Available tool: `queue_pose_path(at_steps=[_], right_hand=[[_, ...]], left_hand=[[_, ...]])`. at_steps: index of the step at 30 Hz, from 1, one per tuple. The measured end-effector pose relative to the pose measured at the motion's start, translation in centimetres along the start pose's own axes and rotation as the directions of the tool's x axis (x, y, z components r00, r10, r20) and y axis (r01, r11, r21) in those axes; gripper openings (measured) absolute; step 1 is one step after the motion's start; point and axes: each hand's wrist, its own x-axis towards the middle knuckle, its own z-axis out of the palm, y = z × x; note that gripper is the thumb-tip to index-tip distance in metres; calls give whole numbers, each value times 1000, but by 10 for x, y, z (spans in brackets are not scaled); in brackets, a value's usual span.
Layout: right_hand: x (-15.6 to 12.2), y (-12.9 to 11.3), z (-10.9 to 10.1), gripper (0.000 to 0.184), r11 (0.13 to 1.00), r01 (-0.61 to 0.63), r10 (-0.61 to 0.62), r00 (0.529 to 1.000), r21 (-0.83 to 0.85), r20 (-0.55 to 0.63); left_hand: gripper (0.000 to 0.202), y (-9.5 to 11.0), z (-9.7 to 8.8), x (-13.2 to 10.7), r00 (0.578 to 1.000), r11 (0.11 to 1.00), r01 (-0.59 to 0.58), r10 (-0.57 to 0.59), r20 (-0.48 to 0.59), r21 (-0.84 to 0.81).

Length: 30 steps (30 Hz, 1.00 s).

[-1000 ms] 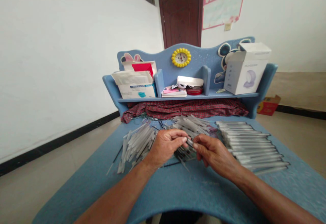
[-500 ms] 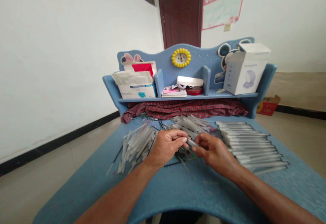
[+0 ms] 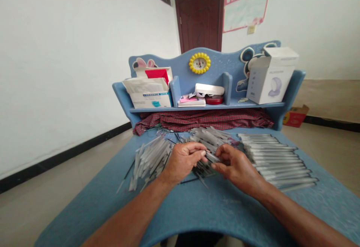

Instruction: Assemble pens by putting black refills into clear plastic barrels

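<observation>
My left hand (image 3: 184, 160) and my right hand (image 3: 236, 166) meet over the middle of a blue desk (image 3: 197, 205). Both pinch a thin clear pen barrel (image 3: 211, 157) held between their fingertips. Under the hands lies a loose heap of thin dark refills (image 3: 201, 172). A pile of clear tubes (image 3: 149, 159) spreads to the left of my left hand. Another loose pile of tubes (image 3: 209, 136) lies just beyond the hands. To the right, several assembled pens (image 3: 275, 160) lie in a neat row.
At the desk's back stands a blue shelf (image 3: 208, 106) with a yellow clock (image 3: 200, 63), a mask box (image 3: 152, 99), papers, a red tin (image 3: 214, 100) and a white carton (image 3: 270, 75). A red plaid cloth (image 3: 202, 119) lies under it. A cardboard box (image 3: 295, 116) sits on the floor at right.
My right hand has slid slightly left and closer to my left hand, bringing the barrel between the fingertips of both. The piles have not moved.
</observation>
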Motion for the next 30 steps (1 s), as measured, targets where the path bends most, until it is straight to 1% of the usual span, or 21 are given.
queue_pose_path(at_steps=[4, 10, 13, 15, 18, 19, 22, 23, 24, 26, 28, 30], right_hand=[[1, 2, -2, 15, 999, 26, -26, 999, -19, 27], [0, -2, -4, 25, 995, 61, -54, 995, -84, 84], [0, 0, -2, 14, 997, 18, -15, 999, -80, 37], [1, 1, -2, 16, 998, 1, -1, 1000, -66, -6], [1, 1, -3, 9, 997, 29, -28, 1000, -72, 8], [1, 0, -4, 11, 995, 41, -38, 999, -86, 30], [1, -2, -5, 24, 990, 72, -61, 994, -123, 93], [1, -3, -5, 25, 989, 77, -64, 993, -127, 102], [1, -2, -5, 23, 990, 74, -62, 993, -122, 97], [1, 0, -4, 12, 994, 46, -41, 997, -94, 58], [2, 3, -2, 12, 998, 19, -18, 1000, -58, 16], [2, 4, -2, 10, 999, 22, -21, 1000, -44, 16]], left_hand=[[19, 1, 0, 0, 1000, 1000, 3, -3, 6, -4], [19, -1, 0, 1, 1000, 1000, 2, -2, 5, -16], [19, -2, 0, 1, 1000, 1000, 0, 0, 7, -19], [19, -2, 0, 0, 1000, 1000, 0, 0, 2, -20], [18, -1, -1, 1, 1000, 1000, -4, 4, -1, -16], [18, -1, -1, 1, 1000, 1000, -8, 8, 0, -16], [19, -1, -1, 1, 1000, 1000, -12, 12, 2, -15], [19, -1, 0, 1, 1000, 1000, -13, 13, 2, -13], [19, -1, 0, 1, 1000, 1000, -13, 13, 1, -9], [19, -1, 0, 1, 1000, 1000, -12, 12, 1, -4], [19, -2, 0, 0, 1000, 1000, -8, 8, 4, -8], [20, -3, 1, 0, 1000, 1000, -5, 5, 7, -16]])
